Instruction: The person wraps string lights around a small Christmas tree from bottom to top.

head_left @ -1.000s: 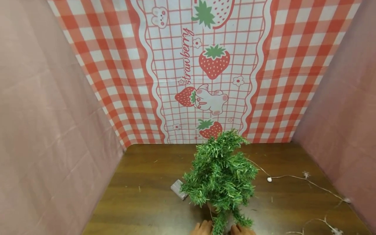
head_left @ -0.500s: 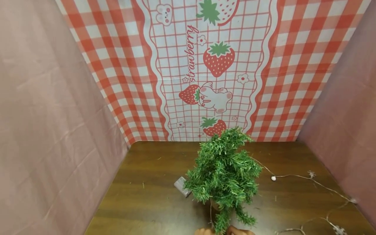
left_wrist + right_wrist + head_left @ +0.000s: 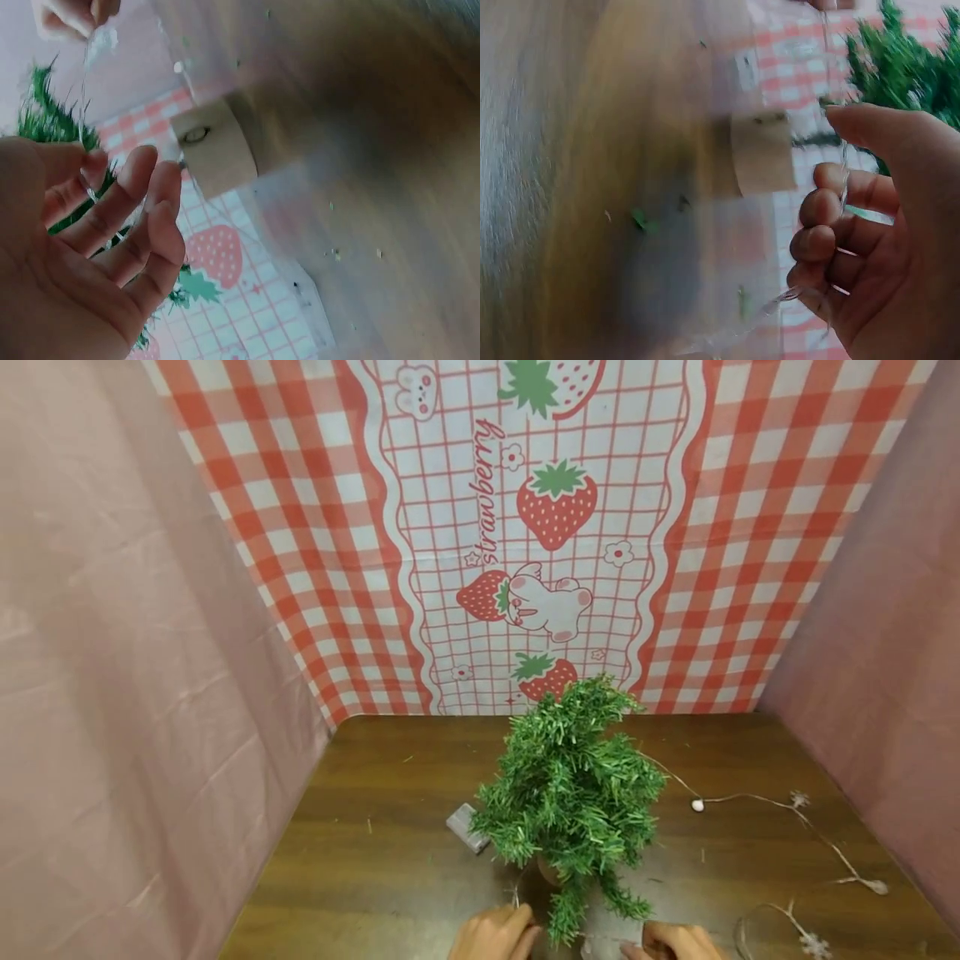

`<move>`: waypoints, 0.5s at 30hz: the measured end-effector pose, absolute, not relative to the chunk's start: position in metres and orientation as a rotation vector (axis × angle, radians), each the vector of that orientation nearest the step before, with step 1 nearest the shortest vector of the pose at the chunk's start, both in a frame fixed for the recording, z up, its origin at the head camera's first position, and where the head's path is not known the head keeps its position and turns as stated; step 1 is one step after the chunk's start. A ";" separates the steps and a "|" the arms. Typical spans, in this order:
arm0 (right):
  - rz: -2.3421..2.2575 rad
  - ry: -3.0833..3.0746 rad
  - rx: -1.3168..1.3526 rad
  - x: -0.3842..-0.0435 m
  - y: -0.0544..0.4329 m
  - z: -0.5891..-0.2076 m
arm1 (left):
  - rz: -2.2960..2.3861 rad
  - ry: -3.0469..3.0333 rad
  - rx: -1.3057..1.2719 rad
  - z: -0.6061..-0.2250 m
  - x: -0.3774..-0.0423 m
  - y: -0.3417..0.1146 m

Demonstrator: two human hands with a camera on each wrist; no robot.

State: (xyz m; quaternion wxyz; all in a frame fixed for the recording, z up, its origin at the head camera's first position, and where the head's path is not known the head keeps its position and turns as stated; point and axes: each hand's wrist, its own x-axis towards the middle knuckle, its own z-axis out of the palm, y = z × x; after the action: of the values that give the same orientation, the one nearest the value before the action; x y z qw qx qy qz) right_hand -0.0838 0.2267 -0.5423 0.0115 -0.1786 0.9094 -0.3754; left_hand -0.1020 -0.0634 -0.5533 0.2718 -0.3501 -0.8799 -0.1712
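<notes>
A small artificial Christmas tree [image 3: 573, 785] stands on the table, its brown base [image 3: 217, 146] visible in both wrist views. In front of it, at the head view's lower edge, my left hand [image 3: 495, 933] pinches the thin clear wire of a string of lights [image 3: 83, 90] between thumb and index finger. The other fingers are loosely bent. My right hand [image 3: 678, 941] holds another part of the same wire, with its fingers curled and the wire [image 3: 845, 176] running past thumb and fingertips. A stretch of wire spans the gap between both hands. Foliage hides where the wire passes behind the tree.
A small clear-grey box [image 3: 467, 828] lies left of the tree. The string's loose length, with a white ball [image 3: 697, 805] and snowflakes [image 3: 814, 945], trails over the right side of the table [image 3: 390, 877]. A checkered strawberry cloth [image 3: 555, 510] hangs behind; pink curtains flank both sides.
My hands have moved apart, left hand leftward and right hand rightward, and show more in the head view. The string's loose part at the lower right has shifted leftward. The tree stays put.
</notes>
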 end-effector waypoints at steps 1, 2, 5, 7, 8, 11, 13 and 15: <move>-1.211 2.872 -0.547 -0.082 0.230 -0.541 | -0.479 -2.367 -0.949 -0.551 -0.102 -0.066; -1.248 2.903 -0.536 -0.080 0.232 -0.538 | -0.498 -2.361 -0.954 -0.549 -0.102 -0.068; -1.329 2.969 -0.648 -0.081 0.238 -0.532 | -0.538 -2.361 -0.974 -0.546 -0.101 -0.069; -1.335 2.971 -0.734 -0.082 0.245 -0.528 | -0.549 -2.344 -0.999 -0.545 -0.100 -0.069; -1.329 2.965 -0.766 -0.083 0.249 -0.526 | -0.565 -2.348 -1.022 -0.544 -0.100 -0.069; -1.303 2.922 -0.843 -0.081 0.261 -0.521 | -0.646 -2.399 -1.097 -0.537 -0.098 -0.077; -1.285 2.870 -0.819 -0.076 0.268 -0.514 | -0.725 -2.452 -1.136 -0.531 -0.095 -0.084; -1.290 2.842 -0.864 -0.074 0.274 -0.510 | -0.817 -2.516 -1.160 -0.526 -0.093 -0.090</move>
State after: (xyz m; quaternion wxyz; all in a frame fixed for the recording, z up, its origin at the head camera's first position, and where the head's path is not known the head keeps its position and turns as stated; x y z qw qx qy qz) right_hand -0.0738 0.2744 -0.5099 -0.0486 -0.2665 0.8765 -0.3980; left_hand -0.0931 -0.0898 -0.5257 0.1265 -0.3983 -0.8641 -0.2806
